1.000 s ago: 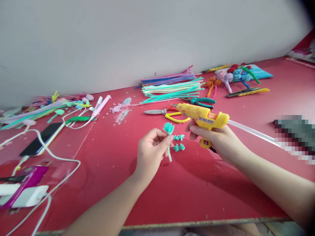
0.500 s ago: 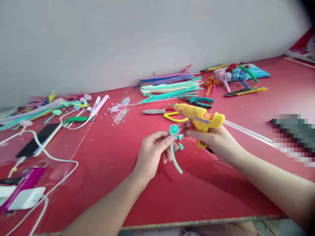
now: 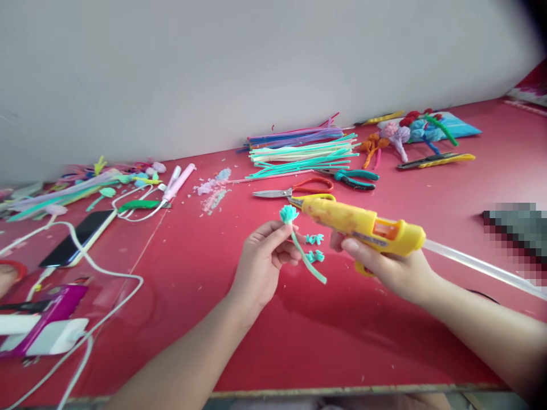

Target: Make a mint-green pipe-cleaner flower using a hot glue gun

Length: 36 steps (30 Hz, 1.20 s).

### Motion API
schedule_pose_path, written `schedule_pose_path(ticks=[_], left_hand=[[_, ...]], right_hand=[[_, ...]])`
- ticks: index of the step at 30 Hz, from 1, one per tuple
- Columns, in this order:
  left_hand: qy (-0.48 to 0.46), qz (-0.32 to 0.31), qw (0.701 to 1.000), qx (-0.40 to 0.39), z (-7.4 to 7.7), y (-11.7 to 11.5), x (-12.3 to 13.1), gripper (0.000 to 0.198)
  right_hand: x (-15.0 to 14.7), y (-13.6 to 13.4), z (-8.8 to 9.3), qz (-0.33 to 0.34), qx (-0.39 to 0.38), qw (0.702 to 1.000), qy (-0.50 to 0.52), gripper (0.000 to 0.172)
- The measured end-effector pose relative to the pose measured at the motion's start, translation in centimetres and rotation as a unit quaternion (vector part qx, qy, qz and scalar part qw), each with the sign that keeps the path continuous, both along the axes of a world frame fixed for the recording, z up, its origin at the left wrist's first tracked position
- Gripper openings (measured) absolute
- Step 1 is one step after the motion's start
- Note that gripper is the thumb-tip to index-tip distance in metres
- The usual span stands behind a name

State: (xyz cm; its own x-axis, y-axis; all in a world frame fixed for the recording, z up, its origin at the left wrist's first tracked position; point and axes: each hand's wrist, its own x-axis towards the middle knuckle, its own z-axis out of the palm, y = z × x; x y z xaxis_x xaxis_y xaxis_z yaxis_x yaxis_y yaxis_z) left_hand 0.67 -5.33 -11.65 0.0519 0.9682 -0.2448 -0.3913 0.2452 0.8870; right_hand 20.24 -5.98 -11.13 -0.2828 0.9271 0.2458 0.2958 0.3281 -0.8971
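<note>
My left hand (image 3: 269,250) pinches a teal pipe-cleaner flower (image 3: 289,214) just below its fluffy head, and the pale green stem (image 3: 314,269) slants down to the right past the fingers. A yellow hot glue gun (image 3: 359,225) is gripped in my right hand (image 3: 391,267), its metal nozzle aimed left, close to the flower head but apart from it. From the back of the gun runs a long clear glue stick (image 3: 482,265). Two small teal pipe-cleaner pieces (image 3: 315,256) lie on the table between my hands.
Scissors (image 3: 277,194) with red and yellow handles and teal-handled pliers (image 3: 354,178) lie beyond the gun. Behind them are bundled pipe cleaners (image 3: 303,152). Finished pipe-cleaner flowers (image 3: 397,134) sit back right. A phone (image 3: 79,239) and white cables (image 3: 115,276) occupy the left; a hand (image 3: 7,278) shows at the edge.
My right hand has drawn the glue gun right and nearer to me. My left hand has brought the flower slightly left and up. A hand with red-handled scissors appears at the left edge.
</note>
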Motion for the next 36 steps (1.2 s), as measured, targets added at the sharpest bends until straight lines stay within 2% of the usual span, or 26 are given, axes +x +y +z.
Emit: schedule_pose_path(ticks=[8,28,36], left_hand=[[0.057,0.058,0.996,0.046,0.34,-0.5,0.03,0.013],[0.05,0.05,0.997,0.043,0.05,-0.41,-0.1,0.014],[0.036,0.049,0.997,0.043,-0.07,-0.5,-0.19,0.013]], right_hand=[[-0.31,-0.45,-0.25,0.027,0.044,0.995,-0.089,0.025],[-0.48,-0.57,-0.85,0.013,0.022,0.996,-0.081,0.022],[-0.69,-0.65,-0.49,0.016,0.016,0.996,-0.081,0.026]])
